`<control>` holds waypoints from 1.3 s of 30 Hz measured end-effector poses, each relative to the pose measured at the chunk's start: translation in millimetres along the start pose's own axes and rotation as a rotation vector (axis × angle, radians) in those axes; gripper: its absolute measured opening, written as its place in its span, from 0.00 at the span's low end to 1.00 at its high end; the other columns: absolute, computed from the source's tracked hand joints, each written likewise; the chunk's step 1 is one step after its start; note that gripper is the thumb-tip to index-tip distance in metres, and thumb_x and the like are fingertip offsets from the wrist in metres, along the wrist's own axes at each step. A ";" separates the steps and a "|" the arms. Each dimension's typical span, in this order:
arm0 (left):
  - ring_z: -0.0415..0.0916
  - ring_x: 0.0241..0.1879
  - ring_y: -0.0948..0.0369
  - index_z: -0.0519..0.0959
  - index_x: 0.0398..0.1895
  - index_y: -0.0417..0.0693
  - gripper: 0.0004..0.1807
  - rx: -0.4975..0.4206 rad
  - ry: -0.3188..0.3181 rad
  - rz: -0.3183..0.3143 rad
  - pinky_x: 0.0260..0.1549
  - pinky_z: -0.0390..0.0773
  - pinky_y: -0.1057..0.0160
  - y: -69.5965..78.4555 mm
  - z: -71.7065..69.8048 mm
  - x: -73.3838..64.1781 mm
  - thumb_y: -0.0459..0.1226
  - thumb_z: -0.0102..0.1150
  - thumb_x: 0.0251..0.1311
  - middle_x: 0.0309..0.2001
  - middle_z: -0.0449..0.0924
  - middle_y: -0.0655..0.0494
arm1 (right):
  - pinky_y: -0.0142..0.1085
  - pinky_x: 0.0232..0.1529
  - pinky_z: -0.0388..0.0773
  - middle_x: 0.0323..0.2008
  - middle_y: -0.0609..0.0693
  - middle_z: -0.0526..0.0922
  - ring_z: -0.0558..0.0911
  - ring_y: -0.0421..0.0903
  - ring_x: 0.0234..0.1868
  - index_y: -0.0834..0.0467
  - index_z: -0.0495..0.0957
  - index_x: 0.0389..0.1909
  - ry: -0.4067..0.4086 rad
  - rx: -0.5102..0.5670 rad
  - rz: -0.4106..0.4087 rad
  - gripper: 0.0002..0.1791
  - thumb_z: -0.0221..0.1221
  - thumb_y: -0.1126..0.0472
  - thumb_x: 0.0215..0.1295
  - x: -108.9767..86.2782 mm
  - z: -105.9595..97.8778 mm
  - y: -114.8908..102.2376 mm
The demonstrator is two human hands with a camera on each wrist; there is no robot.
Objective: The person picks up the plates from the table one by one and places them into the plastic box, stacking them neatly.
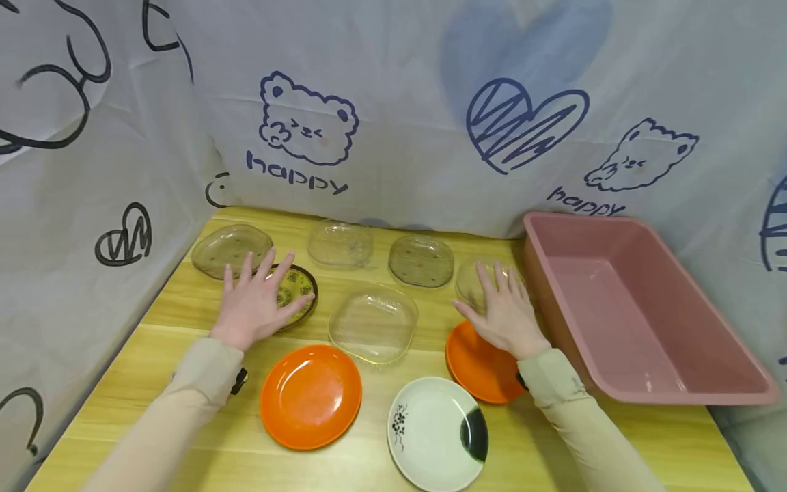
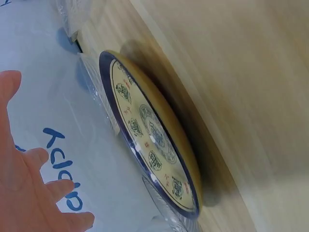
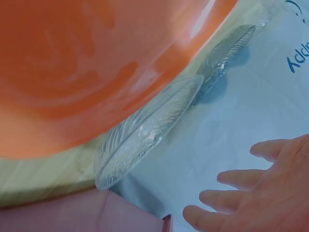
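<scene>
My left hand, fingers spread, hovers over a yellow patterned plate with a dark rim and hides part of it. The left wrist view shows that patterned plate lying apart from the fingers. On the right, my other hand spreads its fingers above an orange plate and a clear dish behind it. Neither hand holds anything. In the right wrist view the orange plate looms large, with the clear dish beyond it.
A second orange plate and a white plate with a dark patch lie in front. Several clear dishes, among them a large one mid-table, stand further back. A pink basin occupies the right side. Printed cloth hangs behind.
</scene>
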State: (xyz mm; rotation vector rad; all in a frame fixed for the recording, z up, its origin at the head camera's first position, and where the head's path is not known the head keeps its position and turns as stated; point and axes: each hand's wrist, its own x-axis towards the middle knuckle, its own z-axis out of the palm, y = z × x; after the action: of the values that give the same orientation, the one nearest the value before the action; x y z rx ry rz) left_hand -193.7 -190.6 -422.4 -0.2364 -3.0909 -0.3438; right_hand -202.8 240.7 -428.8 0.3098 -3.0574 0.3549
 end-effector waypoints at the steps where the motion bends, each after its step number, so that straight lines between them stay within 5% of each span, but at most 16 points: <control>1: 0.38 0.78 0.29 0.46 0.83 0.58 0.49 -0.001 0.002 0.003 0.72 0.34 0.23 2.1 1.1 0.1 0.72 0.40 0.66 0.82 0.43 0.39 | 0.67 0.78 0.46 0.80 0.69 0.45 0.45 0.72 0.80 0.56 0.47 0.81 0.000 0.010 -0.003 0.52 0.48 0.28 0.69 -1.5 -0.6 0.0; 11: 0.45 0.78 0.33 0.51 0.81 0.58 0.45 -0.017 -0.020 0.037 0.74 0.46 0.27 26.6 6.1 -1.1 0.69 0.42 0.68 0.81 0.46 0.41 | 0.66 0.75 0.57 0.78 0.70 0.51 0.56 0.72 0.77 0.59 0.49 0.80 0.005 0.075 -0.040 0.49 0.48 0.30 0.71 -9.2 -2.5 -4.8; 17: 0.57 0.75 0.37 0.61 0.78 0.52 0.41 -0.017 0.028 0.146 0.74 0.58 0.33 54.9 13.8 -2.1 0.64 0.46 0.69 0.77 0.60 0.40 | 0.62 0.70 0.68 0.74 0.65 0.64 0.69 0.67 0.71 0.59 0.59 0.77 0.033 0.199 -0.078 0.42 0.50 0.35 0.74 -14.5 -0.5 -11.4; 23: 0.73 0.63 0.43 0.73 0.67 0.47 0.33 -0.007 0.089 0.307 0.65 0.73 0.40 95.5 19.9 -7.5 0.58 0.53 0.69 0.62 0.78 0.43 | 0.55 0.62 0.79 0.65 0.62 0.77 0.80 0.60 0.61 0.61 0.70 0.69 0.014 0.489 -0.066 0.31 0.52 0.44 0.76 -22.5 2.5 -11.1; 31: 0.80 0.51 0.49 0.80 0.51 0.46 0.22 -0.053 0.004 0.439 0.54 0.81 0.49 145.2 28.8 -18.8 0.53 0.57 0.68 0.50 0.83 0.50 | 0.46 0.55 0.85 0.56 0.68 0.81 0.84 0.60 0.52 0.69 0.73 0.63 -0.056 0.798 -0.004 0.23 0.50 0.56 0.79 -34.2 4.4 -4.4; 39: 0.83 0.37 0.54 0.81 0.47 0.47 0.21 -0.034 -0.146 0.454 0.35 0.85 0.56 170.2 45.6 -31.4 0.55 0.57 0.68 0.42 0.84 0.53 | 0.34 0.52 0.86 0.56 0.68 0.80 0.86 0.44 0.46 0.74 0.67 0.64 -0.227 1.161 0.144 0.26 0.47 0.55 0.80 -39.9 6.1 -10.0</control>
State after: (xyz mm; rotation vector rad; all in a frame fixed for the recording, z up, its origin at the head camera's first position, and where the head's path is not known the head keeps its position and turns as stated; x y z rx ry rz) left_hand -136.9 -21.1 -431.3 -0.9797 -3.0403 -0.3727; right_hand -161.9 237.4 -435.3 0.1442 -2.6586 2.1772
